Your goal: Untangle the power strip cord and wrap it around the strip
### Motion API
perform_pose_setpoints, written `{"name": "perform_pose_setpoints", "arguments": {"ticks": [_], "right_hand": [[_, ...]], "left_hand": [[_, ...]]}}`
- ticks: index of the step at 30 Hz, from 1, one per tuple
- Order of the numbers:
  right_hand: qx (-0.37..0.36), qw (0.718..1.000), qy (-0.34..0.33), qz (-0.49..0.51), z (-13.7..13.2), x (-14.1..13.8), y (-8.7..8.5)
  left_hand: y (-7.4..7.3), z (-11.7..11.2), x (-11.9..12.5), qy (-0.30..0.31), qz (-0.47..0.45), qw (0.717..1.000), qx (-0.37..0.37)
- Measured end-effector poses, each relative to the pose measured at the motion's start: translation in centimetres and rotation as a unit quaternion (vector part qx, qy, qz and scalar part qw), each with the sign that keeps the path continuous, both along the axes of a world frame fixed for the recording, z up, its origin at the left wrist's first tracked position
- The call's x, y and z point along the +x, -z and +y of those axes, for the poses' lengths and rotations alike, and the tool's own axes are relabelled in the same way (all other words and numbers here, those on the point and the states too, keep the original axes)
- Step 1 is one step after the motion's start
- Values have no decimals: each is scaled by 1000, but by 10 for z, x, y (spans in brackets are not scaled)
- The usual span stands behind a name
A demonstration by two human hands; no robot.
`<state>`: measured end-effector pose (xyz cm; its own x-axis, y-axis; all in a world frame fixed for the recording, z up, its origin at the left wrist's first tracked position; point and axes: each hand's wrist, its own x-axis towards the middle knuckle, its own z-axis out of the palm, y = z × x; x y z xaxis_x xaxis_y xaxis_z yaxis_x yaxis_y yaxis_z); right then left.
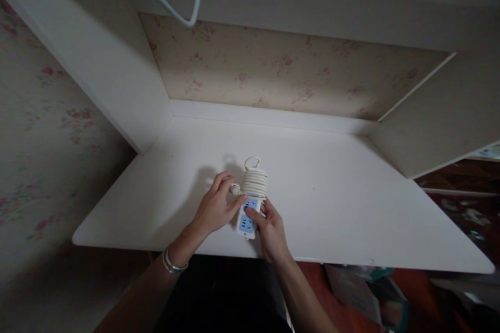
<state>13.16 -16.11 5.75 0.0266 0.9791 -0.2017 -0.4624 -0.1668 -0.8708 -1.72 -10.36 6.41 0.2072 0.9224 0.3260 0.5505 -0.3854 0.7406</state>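
Note:
A white power strip (246, 223) with blue socket faces is held over the white desk, tilted away from me. Its cream cord (255, 183) is wound in several turns around the far half, and a loop of it sticks out at the far end. My right hand (272, 229) grips the strip from the right, thumb across the sockets. At the left side, my left hand (219, 203) is curled with its fingers at a short loose piece of the cord (235, 189), and its thumb touches the strip by the windings. A silver bracelet circles my left wrist.
The white desk (332, 192) has side panels and a raised back edge against flowered wallpaper (273, 73). A pale bent rod or cable (189, 22) hangs at the upper left. Below the desk on the right, several items (363, 291) lie on a reddish floor.

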Motion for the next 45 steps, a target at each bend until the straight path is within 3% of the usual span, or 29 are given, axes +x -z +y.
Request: {"name": "perform_pose_setpoints", "arguments": {"ticks": [3, 6, 11, 17, 25, 31, 38, 41, 45], "right_hand": [[5, 1000, 4, 0, -1, 0, 2], [12, 1000, 14, 1, -3, 0, 4], [-10, 999, 5, 51, -5, -2, 5], [-23, 995, 8, 98, -5, -3, 4], [-22, 994, 0, 111, -11, -6, 2], [-11, 997, 4, 82, -10, -3, 4], [-15, 998, 17, 61, -7, -1, 13], [-10, 998, 23, 58, -4, 5, 11], [-38, 996, 19, 80, 3, 18, 9]], "left_hand": [[-12, 3, -5, 82, 148, 981, 97], [-15, 6, -8, 145, 244, 949, 138], [-16, 9, -9, 135, 276, 935, 175], [-17, 1, -5, 71, 237, 954, 168], [15, -11, -7, 16, 113, 983, 143], [28, -16, 0, -26, 5, 999, 37], [30, -25, 20, -118, -48, 990, -67], [29, -19, 27, -112, -96, 987, -67], [33, -6, 35, -49, -163, 983, -69]]}}
